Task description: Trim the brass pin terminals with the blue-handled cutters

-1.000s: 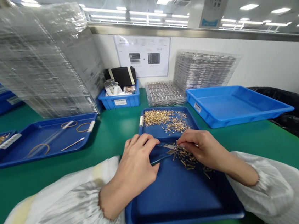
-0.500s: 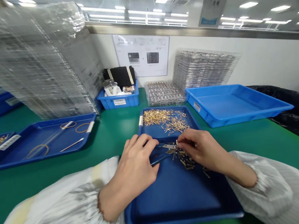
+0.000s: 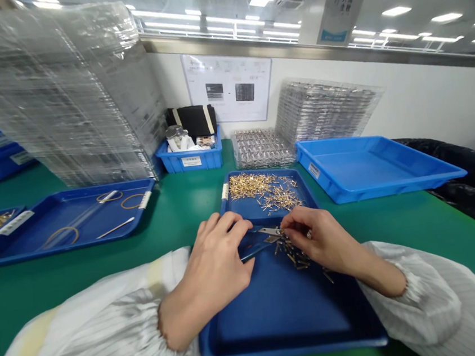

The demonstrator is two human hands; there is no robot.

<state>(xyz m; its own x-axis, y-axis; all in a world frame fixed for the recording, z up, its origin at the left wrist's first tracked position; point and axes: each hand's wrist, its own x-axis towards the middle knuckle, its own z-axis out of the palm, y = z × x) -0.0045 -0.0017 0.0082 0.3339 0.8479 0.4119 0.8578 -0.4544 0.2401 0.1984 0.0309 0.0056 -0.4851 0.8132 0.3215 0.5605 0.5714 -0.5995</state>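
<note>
My left hand [image 3: 216, 265] is wrapped around the blue handles of a pair of pliers [image 3: 253, 251], whose silver metal end points right. At that end, the thumb and fingers of my right hand [image 3: 322, 237] are pinched together; what they hold is too small and covered to make out. Beneath my right hand a loose heap of small gold-coloured pins [image 3: 298, 261] lies in the near dark blue tray [image 3: 286, 320]. Just behind, a second blue tray [image 3: 243, 207] carries many more gold pins [image 3: 249, 185].
On the left is a long blue tray [image 3: 80, 217] with rubber bands and a cotton swab [image 3: 115, 229]. Tall stacked clear plastic trays [image 3: 63, 94] stand behind it. A blue bin [image 3: 191, 160] and a wide light blue tray [image 3: 372, 164] stand at the back.
The view has shifted very slightly. Both hands and the pliers hold almost the same position.
</note>
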